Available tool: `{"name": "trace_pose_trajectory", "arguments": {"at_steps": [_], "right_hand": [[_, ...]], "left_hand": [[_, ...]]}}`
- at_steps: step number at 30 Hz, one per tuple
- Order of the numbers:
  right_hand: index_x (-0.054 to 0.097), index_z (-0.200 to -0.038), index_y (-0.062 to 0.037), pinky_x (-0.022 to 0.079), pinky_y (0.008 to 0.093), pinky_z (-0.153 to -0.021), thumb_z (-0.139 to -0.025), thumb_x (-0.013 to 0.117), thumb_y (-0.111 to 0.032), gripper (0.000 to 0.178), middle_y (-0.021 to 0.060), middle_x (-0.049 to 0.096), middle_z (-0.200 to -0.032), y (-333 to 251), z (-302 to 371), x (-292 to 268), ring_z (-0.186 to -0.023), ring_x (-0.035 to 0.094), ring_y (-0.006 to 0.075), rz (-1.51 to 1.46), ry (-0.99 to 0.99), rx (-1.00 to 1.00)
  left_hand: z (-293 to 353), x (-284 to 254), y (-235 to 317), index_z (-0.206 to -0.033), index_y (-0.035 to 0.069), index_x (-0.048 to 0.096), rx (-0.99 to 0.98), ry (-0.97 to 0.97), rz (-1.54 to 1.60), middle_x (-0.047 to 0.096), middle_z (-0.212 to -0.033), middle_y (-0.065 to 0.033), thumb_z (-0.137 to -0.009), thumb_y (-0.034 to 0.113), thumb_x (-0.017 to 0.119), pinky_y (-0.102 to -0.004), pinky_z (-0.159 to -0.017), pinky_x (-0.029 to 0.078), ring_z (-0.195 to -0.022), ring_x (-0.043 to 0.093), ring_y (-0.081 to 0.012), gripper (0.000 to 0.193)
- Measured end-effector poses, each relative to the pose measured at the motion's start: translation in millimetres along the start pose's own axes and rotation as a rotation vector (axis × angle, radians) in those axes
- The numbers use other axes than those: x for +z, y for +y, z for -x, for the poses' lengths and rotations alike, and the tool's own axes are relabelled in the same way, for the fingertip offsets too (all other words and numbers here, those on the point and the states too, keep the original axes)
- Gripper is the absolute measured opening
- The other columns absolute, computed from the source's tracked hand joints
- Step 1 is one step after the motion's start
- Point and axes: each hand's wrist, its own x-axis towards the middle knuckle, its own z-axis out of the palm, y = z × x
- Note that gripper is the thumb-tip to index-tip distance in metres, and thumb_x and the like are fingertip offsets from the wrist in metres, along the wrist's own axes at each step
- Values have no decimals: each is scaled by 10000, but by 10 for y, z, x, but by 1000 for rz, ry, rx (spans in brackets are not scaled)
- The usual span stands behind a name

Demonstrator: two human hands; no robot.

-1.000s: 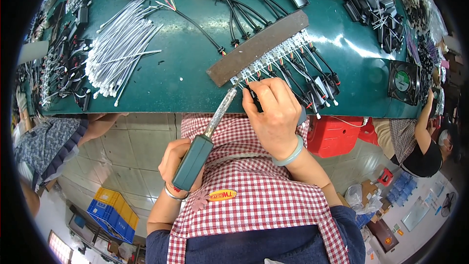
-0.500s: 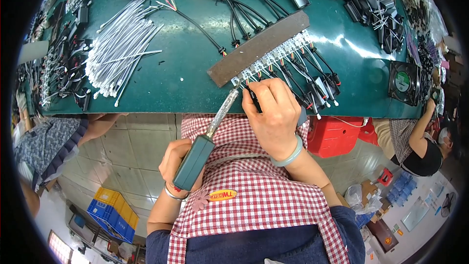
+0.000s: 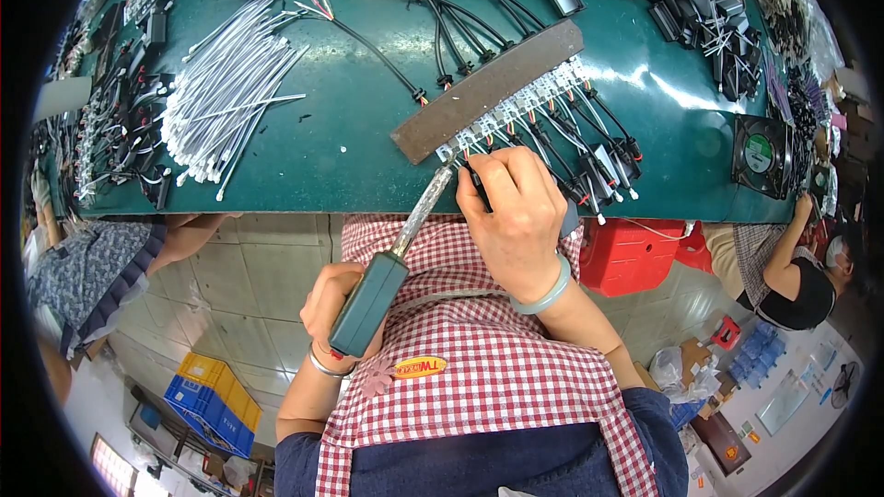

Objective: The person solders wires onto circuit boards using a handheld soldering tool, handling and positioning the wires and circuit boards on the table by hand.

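Green-handled soldering iron (image 3: pixel 387 262) clenched in left hand (image 3: pixel 330 306); tip barely shifted, touching the white connector strip (image 3: pixel 516 110) just above the right hand (image 3: pixel 517 216), which stays pinching a black lead (image 3: pixel 479 186). Soldering ongoing.

The left hand (image 3: pixel 333 306) sits at 7 o'clock, fingers curled in a closed grip. The right hand (image 3: pixel 516 212), bent at the wrist, pinches toward 11 o'clock.
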Motion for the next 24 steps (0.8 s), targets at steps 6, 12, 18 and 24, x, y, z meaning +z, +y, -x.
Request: {"name": "trace_pose_trajectory", "arguments": {"at_steps": [6,12,18,24], "right_hand": [[600,-827,-17,477,351,-565,-727,726,21,165,92,530,-808,-2,0,-4,-705,570,251,3,-1,-4],[597,-816,-20,476,347,-561,-726,726,21,162,90,528,-804,8,11,-4,-700,569,246,11,4,-3],[623,-825,-21,488,353,-586,-697,744,24,182,87,553,-803,-7,17,-14,-706,588,253,21,10,18],[667,-887,-12,496,351,-602,-707,763,9,205,86,576,-810,-13,-13,-4,-712,601,249,5,-5,34]], "left_hand": [[30,-69,55,-854,-45,666,-36,48,-36,637,-817,-166,-662,-26,707,-339,-543,509,-688,651,-300,197],[-11,-92,96,-902,-30,659,-6,54,-80,642,-868,-164,-741,34,718,-362,-612,519,-733,650,-310,183],[-99,-64,93,-835,-51,691,-54,95,-64,653,-821,-158,-653,-49,716,-342,-596,551,-743,681,-315,184],[-450,-8,-39,-1002,-57,658,-228,283,112,644,-994,-198,-757,14,727,-330,-789,514,-867,652,-311,264]]}}
